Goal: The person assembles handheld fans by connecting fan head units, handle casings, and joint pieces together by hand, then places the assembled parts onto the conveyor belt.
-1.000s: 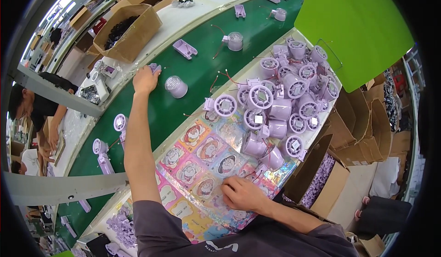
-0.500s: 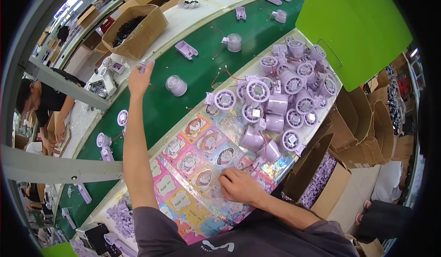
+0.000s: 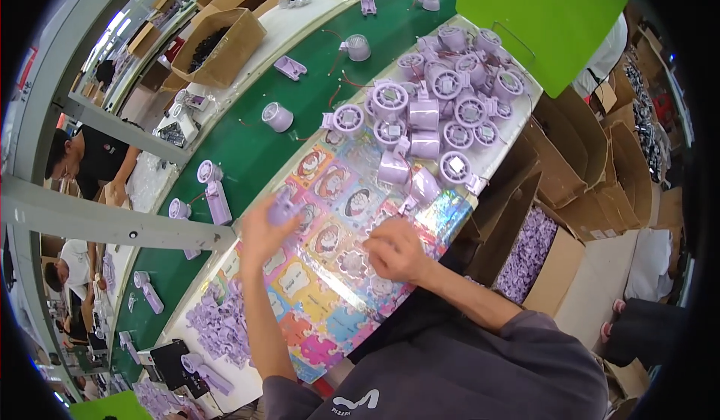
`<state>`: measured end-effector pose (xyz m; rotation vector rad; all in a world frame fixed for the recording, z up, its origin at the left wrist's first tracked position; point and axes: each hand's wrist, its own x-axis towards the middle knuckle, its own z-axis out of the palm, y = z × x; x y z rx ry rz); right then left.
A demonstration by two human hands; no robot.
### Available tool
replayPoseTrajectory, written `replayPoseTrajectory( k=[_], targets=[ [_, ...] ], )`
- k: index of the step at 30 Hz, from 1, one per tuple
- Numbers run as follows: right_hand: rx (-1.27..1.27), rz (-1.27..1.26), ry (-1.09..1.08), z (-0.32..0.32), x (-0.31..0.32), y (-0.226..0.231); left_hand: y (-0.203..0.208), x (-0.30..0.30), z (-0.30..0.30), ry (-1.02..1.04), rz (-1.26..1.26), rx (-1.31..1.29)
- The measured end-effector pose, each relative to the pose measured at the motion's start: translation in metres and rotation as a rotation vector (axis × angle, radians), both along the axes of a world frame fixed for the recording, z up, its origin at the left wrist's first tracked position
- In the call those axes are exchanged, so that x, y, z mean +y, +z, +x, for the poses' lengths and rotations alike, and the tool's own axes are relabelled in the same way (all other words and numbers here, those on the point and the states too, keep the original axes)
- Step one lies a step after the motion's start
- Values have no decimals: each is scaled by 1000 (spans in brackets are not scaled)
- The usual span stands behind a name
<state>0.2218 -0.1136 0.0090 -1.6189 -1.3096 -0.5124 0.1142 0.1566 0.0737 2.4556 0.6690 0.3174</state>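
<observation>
My left hand (image 3: pixel 262 232) is closed on a lavender plastic part (image 3: pixel 283 207), held above the left side of a sheet of colourful stickers (image 3: pixel 319 270). Motion blurs this part, so its exact kind is unclear. Over the right side of the sheet, my right hand (image 3: pixel 397 249) has its fingers curled together; what they hold, if anything, is hidden. Just beyond it lies a pile of lavender round fan heads (image 3: pixel 446 84) with thin wires and grilles. The nearest fan head (image 3: pixel 455 166) shows a pale square at its centre.
A green conveyor belt (image 3: pixel 251 154) runs along the far side, carrying lavender housings and wired fan heads. Small lavender parts (image 3: pixel 217 322) are heaped at the left. A grey metal post (image 3: pixel 112 214) crosses at left. A green panel (image 3: pixel 540 22) and cardboard boxes (image 3: pixel 559 270) stand right.
My left hand has come back from over the belt to the sticker sheet, bringing the lavender part. My right hand stays over the sheet, fingers still curled. The view has shifted.
</observation>
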Motion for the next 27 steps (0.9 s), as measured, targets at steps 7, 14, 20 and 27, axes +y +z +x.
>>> replayPoseTrajectory(
  k=[7,14,20,27],
  targets=[
    [19,-415,-458,75,-69,58,7,-64,-90,91,39,134],
    [38,-668,-353,119,-83,51,-16,-112,-103,20,105,56],
    [151,-734,-440,93,-93,104,-21,-130,-120,100,118,6],
    [253,-518,-106,19,-33,125,-29,-136,-122,132,63,-83]
  ],
)
